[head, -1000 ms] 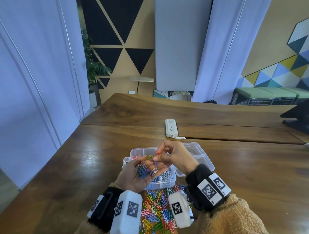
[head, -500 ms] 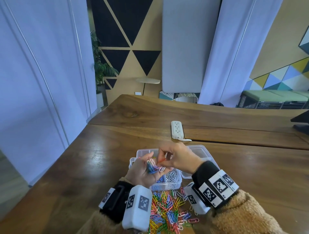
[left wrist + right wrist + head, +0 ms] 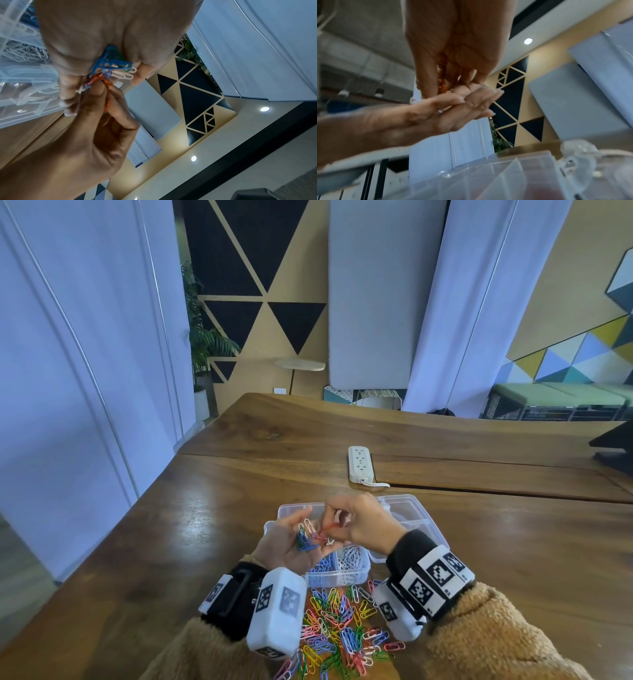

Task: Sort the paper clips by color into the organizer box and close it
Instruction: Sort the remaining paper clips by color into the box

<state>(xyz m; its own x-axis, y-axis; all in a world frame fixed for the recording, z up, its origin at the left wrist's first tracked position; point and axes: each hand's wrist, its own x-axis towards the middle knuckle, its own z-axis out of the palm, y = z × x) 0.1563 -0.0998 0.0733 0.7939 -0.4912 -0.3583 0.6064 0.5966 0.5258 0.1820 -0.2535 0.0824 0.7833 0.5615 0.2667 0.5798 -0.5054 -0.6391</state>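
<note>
My left hand is palm up over the clear organizer box, cupping a tangled bunch of paper clips, mostly blue with white and green. In the left wrist view the bunch sits in the crease of the palm. My right hand pinches an orange clip that is still hooked into the bunch. The orange clip shows between thumb and finger in the right wrist view. The box's near compartments hold blue and white clips. Its lid lies open to the right.
A pile of loose mixed-colour clips lies on the wooden table between my wrists, in front of the box. A white power strip sits behind the box. A dark object stands at the far right edge.
My right hand went from picking at the bunch to pinching an orange clip and drawing it out to the right. Both hands stayed over the box.
</note>
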